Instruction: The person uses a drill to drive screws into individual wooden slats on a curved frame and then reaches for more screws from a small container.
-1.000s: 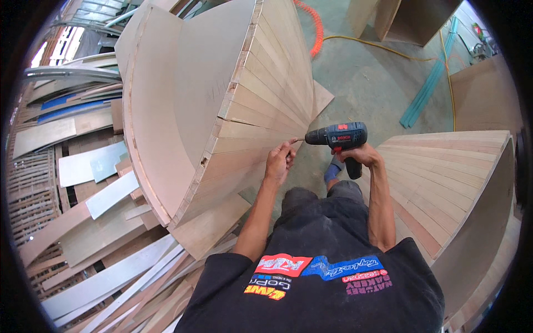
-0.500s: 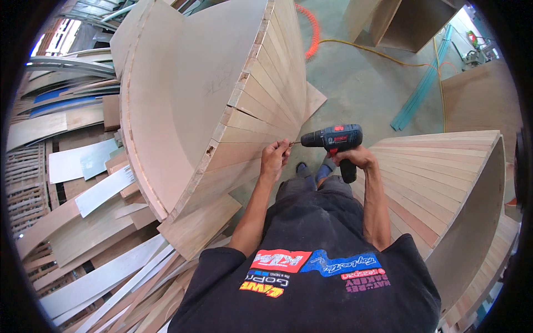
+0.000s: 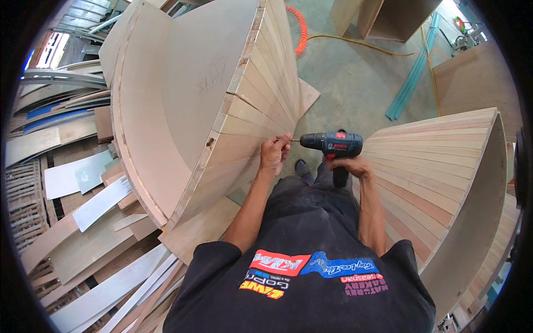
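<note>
My right hand [image 3: 352, 165] is closed round the handle of a dark blue and black cordless drill [image 3: 331, 143]. The drill lies nearly level, with its chuck to the left. A thin bit [image 3: 295, 140] runs from the chuck to the fingertips of my left hand [image 3: 274, 154], which are pinched together at its tip. Whatever small thing they hold there is hidden. Just beyond my left hand stands a large curved wooden panel [image 3: 250, 119], faced with narrow tapering slats; the bit's tip is close to its slatted face, though contact cannot be made out.
A second slatted curved piece [image 3: 427, 166] stands at my right. Stacked boards and offcuts [image 3: 105, 238] fill the left side. On the floor ahead lie an orange coiled hose [image 3: 300, 30], a yellow cord [image 3: 363, 45] and teal strips [image 3: 413, 69]. An open wooden box [image 3: 397, 19] stands farther off.
The drill has tipped a little, its rear end now slightly lower than before. My left hand keeps its pinch at the bit's tip. The whole view has shifted slightly.
</note>
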A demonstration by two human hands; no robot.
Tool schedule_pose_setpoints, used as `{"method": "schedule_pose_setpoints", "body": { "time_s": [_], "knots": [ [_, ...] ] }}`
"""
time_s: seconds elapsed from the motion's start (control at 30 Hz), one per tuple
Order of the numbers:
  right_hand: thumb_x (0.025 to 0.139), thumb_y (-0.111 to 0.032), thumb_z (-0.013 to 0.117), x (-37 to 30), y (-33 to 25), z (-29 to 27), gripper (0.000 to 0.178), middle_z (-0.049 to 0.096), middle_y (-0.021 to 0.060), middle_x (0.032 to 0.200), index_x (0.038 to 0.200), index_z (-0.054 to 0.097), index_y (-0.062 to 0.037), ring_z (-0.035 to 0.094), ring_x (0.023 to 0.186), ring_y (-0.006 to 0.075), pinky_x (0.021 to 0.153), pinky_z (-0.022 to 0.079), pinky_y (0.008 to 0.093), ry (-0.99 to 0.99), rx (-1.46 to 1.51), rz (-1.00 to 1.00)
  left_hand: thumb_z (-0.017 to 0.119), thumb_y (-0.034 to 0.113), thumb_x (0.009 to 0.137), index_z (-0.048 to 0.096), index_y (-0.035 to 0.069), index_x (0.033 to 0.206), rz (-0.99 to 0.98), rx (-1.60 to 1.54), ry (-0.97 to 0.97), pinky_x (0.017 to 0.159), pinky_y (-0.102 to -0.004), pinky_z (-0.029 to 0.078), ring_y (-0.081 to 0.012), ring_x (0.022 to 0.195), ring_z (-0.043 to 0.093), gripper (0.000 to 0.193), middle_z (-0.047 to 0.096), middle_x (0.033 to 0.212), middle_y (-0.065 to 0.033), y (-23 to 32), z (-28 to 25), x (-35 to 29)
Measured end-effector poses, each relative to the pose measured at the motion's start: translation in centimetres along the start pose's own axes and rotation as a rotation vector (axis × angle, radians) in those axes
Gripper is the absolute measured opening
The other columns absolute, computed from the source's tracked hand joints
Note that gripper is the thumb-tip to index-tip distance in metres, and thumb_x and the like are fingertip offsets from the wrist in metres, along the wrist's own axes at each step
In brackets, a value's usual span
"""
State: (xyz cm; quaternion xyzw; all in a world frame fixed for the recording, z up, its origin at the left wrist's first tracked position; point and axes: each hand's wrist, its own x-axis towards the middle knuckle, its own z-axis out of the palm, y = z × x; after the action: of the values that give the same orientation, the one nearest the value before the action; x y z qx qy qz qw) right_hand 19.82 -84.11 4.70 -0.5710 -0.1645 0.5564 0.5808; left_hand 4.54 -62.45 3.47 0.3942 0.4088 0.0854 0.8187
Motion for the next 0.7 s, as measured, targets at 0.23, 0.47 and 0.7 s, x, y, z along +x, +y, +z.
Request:
{"method": "schedule_pose_setpoints", "body": {
  "time_s": [0.23, 0.47, 0.7],
  "knots": [
    [0.076, -0.005, 0.078, 1.8, 5.6, 4.6, 0.028, 0.068, 0.0051, 0.091, 0.101, 0.066, -0.003, 0.064, 0.082, 0.0143, 0.075, 0.055, 0.03, 0.106, 0.212, -0.119, 0.062, 0.03, 0.094, 0.059, 0.01, 0.085, 0.166, -0.113, 0.153, 0.043, -0.0204, 0.026, -0.0036, 0.048, 0.035, 0.023, 0.048, 0.06, 0.0055, -0.4, 1.2, 1.5],
    [0.078, -0.008, 0.077, 2.8, 8.9, 5.7, 0.029, 0.067, 0.0026, 0.095, 0.104, 0.065, -0.0051, 0.062, 0.086, 0.0123, 0.078, 0.053, 0.0283, 0.161, 0.231, -0.166, 0.057, 0.034, 0.096, 0.058, 0.01, 0.086, 0.197, -0.107, 0.143, 0.042, -0.0204, 0.025, -0.0041, 0.047, 0.032, 0.026, 0.045, 0.059, 0.006, 0.0, 1.9, 1.9],
    [0.078, -0.008, 0.077, 3.6, 9.3, 5.8, 0.028, 0.068, 0.0034, 0.093, 0.103, 0.065, -0.0035, 0.063, 0.086, 0.0133, 0.079, 0.052, 0.0287, 0.163, 0.253, -0.148, 0.055, 0.036, 0.097, 0.057, 0.01, 0.087, 0.221, -0.149, 0.188, 0.042, -0.0204, 0.024, -0.0039, 0.046, 0.032, 0.028, 0.044, 0.059, 0.0059, -0.1, 2.3, 2.4]
  ]
}}
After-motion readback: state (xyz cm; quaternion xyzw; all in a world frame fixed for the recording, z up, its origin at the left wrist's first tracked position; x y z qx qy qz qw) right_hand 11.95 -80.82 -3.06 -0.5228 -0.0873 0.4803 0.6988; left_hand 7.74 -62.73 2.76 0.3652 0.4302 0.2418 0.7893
